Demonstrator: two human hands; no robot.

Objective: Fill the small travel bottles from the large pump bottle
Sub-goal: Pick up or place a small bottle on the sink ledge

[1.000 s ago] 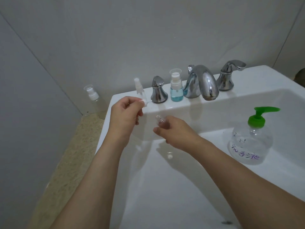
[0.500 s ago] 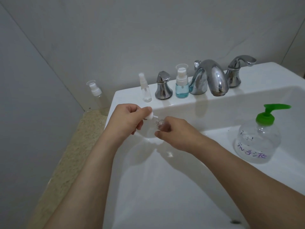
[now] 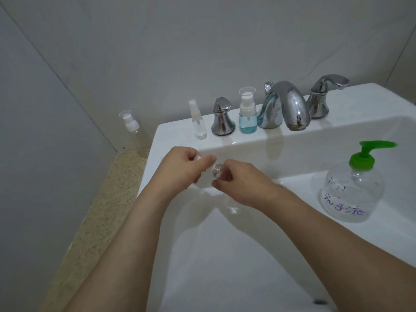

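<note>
Here both hands pinch — left hand [image 3: 180,167] the white cap [image 3: 203,159], right hand [image 3: 243,183] a clear travel bottle [image 3: 218,170].

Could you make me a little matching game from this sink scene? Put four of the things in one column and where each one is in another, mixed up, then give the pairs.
Things:
1. large pump bottle with green top
2. blue-tinted pump bottle
3. clear spray bottle
4. small clear bottle

Places:
A. held in the right hand, while the left hand grips its white cap
B. on the sink ledge, between the left tap handle and the spout
C. standing in the basin, at the right
D. on the ledge, left of the left tap handle

Pairs: 1-C, 2-B, 3-D, 4-A
</note>
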